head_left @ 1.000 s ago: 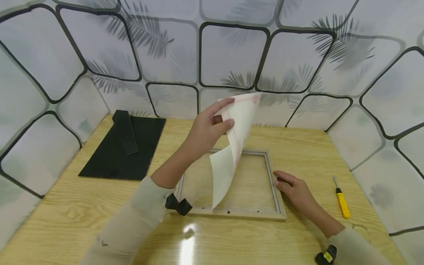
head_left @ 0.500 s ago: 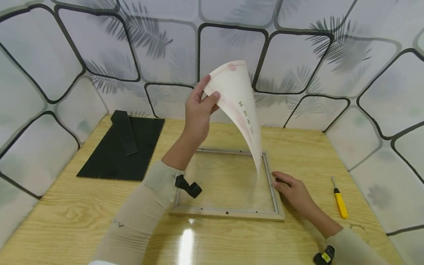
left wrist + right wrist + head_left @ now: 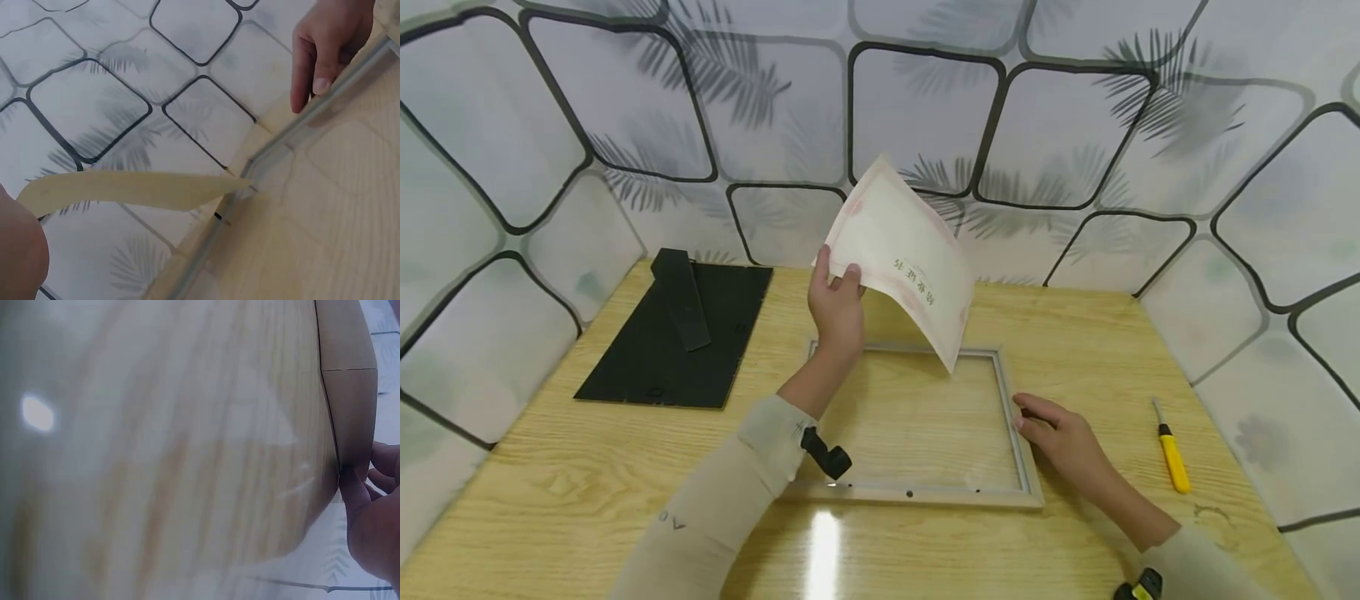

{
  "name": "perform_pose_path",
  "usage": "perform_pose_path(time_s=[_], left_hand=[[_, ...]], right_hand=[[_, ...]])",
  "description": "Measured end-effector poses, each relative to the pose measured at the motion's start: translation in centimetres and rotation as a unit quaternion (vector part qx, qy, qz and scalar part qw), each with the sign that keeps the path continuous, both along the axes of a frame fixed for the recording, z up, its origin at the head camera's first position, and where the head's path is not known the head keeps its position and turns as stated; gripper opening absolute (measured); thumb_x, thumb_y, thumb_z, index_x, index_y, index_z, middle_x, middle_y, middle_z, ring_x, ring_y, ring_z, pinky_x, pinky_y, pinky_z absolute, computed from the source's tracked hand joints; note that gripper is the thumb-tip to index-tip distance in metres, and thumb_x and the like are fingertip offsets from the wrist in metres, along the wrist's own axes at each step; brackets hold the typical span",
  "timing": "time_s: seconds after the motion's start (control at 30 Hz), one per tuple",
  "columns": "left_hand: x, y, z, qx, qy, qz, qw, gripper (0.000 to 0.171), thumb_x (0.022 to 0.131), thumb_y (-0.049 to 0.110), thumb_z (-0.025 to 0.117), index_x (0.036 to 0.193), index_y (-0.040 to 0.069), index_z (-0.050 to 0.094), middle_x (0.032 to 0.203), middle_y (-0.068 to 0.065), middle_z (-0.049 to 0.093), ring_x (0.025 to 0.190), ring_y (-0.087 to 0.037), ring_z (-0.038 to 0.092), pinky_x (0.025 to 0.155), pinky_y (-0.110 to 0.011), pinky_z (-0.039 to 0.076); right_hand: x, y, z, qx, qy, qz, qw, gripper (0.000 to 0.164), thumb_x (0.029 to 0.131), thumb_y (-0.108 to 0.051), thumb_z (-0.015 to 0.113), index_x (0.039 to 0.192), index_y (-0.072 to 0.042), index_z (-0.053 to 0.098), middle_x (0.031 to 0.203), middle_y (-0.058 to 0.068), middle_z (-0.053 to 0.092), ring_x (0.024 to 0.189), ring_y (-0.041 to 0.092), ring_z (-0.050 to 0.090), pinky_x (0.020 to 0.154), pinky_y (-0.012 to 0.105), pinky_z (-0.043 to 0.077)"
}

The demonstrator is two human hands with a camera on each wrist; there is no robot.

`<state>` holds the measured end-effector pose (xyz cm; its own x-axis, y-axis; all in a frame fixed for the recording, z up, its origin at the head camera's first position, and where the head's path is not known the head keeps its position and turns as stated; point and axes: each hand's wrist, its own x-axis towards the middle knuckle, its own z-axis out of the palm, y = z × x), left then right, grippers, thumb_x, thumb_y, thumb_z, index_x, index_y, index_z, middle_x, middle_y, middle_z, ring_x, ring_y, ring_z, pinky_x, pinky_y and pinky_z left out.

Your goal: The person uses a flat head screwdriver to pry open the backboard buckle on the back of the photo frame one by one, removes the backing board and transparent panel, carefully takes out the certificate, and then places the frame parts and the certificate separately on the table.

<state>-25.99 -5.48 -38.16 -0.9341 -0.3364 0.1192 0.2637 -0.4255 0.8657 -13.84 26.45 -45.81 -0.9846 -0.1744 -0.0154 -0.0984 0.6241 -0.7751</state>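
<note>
My left hand pinches a printed certificate by its near left corner, thumb on the printed side. The sheet has a pink border and green characters; it tilts and curls above the far part of a picture frame. In the left wrist view the certificate shows edge-on. The pale frame lies flat on the table, with a transparent pane inside its rim. My right hand rests by the frame's right side, fingers loosely bent, thumb and fingertips at its outer edge, as the right wrist view also shows.
On the left of the wooden table lies a black backing board with its stand leg on top. A yellow-handled screwdriver lies at the right. Patterned cloth walls enclose the back and sides.
My left hand first lifted the certificate up and away from the frame, then lowered it slightly, turning the sheet so its printed face shows. The right hand has stayed by the frame.
</note>
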Motion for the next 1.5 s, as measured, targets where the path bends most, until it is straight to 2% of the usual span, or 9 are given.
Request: perform_pose_path(time_s=[0.17,0.33,0.43,0.57,0.8,1.1,1.3,1.4,1.5], left_hand=[[0.1,-0.6,-2.0,-0.039,-0.044,0.036,0.9976,0.066,0.104,0.009,0.054,0.161,0.010,0.022,0.157,-0.010,0.037,0.117,-0.015,0.061,0.096,-0.020,0.052],[0.0,-1.8,-3.5,-0.084,-0.097,0.069,0.9893,0.069,0.102,0.010,0.058,0.161,0.010,0.022,0.158,-0.012,0.031,0.088,-0.011,0.053,0.074,-0.016,0.049],[0.1,-2.3,-4.2,-0.104,-0.122,0.075,0.9842,0.072,0.102,0.011,0.059,0.162,0.010,0.020,0.162,-0.014,0.023,0.093,-0.012,0.050,0.077,-0.018,0.047],[0.4,-2.6,-4.8,-0.117,-0.137,0.063,0.9817,0.077,0.101,0.012,0.061,0.163,0.010,0.015,0.165,-0.015,0.018,0.122,-0.016,0.051,0.100,-0.023,0.047],[0.6,-3.0,-5.7,-0.135,-0.122,0.034,0.9827,0.075,0.101,0.007,0.058,0.162,0.005,0.013,0.163,-0.016,0.020,0.138,-0.025,0.047,0.111,-0.031,0.043],[0.3,-4.4,-5.6,-0.196,-0.159,-0.044,0.9665,0.069,0.102,0.009,0.055,0.161,0.004,0.020,0.167,-0.012,0.021,0.153,-0.022,0.024,0.122,-0.033,0.028],[0.0,-5.6,-5.1,-0.198,-0.166,-0.131,0.9571,0.065,0.104,0.006,0.050,0.162,0.010,0.020,0.164,-0.012,0.028,0.112,-0.020,0.058,0.093,-0.025,0.051],[-0.5,-6.2,-5.0,-0.229,-0.160,-0.159,0.9470,0.062,0.104,0.004,0.047,0.161,0.010,0.024,0.163,-0.013,0.029,0.104,-0.018,0.058,0.083,-0.022,0.050],[-1.4,-6.7,-4.8,-0.265,-0.143,-0.178,0.9369,0.058,0.104,0.003,0.045,0.160,0.009,0.027,0.160,-0.017,0.032,0.116,-0.023,0.058,0.089,-0.025,0.051]], right_hand=[[0.1,-0.2,-0.1,0.010,0.008,-0.004,1.000,0.050,0.103,-0.029,0.061,0.144,-0.001,0.054,0.148,0.019,0.052,0.135,0.035,0.051,0.093,0.001,0.033],[0.2,-0.2,0.1,0.009,0.007,-0.001,1.000,0.051,0.103,-0.030,0.060,0.145,-0.001,0.053,0.148,0.019,0.052,0.134,0.035,0.052,0.095,0.003,0.036],[0.4,-0.2,0.2,0.006,0.008,0.000,1.000,0.051,0.103,-0.029,0.060,0.145,-0.001,0.053,0.148,0.019,0.053,0.133,0.036,0.053,0.095,0.005,0.037],[0.6,-0.3,0.3,0.011,0.010,-0.001,1.000,0.049,0.103,-0.028,0.061,0.144,-0.002,0.054,0.146,0.018,0.055,0.131,0.035,0.055,0.095,0.006,0.038],[0.9,-0.6,0.4,0.009,0.004,-0.001,1.000,0.049,0.103,-0.027,0.061,0.144,-0.003,0.054,0.146,0.017,0.055,0.129,0.034,0.057,0.103,0.039,0.050],[0.9,-0.8,0.4,0.014,0.015,0.001,1.000,0.048,0.102,-0.028,0.061,0.143,-0.002,0.056,0.146,0.018,0.055,0.129,0.035,0.057,0.104,0.047,0.048],[0.8,-0.8,0.2,0.019,0.016,-0.007,1.000,0.048,0.102,-0.028,0.062,0.143,-0.003,0.057,0.146,0.017,0.055,0.129,0.033,0.057,0.100,0.019,0.046],[0.8,-0.8,0.1,0.018,0.015,-0.010,1.000,0.048,0.101,-0.028,0.063,0.142,-0.004,0.057,0.146,0.017,0.055,0.129,0.033,0.057,0.103,0.029,0.048],[0.9,-0.8,0.0,0.021,0.016,-0.016,1.000,0.047,0.101,-0.028,0.063,0.141,-0.004,0.058,0.145,0.016,0.056,0.129,0.032,0.057,0.104,0.038,0.047]])
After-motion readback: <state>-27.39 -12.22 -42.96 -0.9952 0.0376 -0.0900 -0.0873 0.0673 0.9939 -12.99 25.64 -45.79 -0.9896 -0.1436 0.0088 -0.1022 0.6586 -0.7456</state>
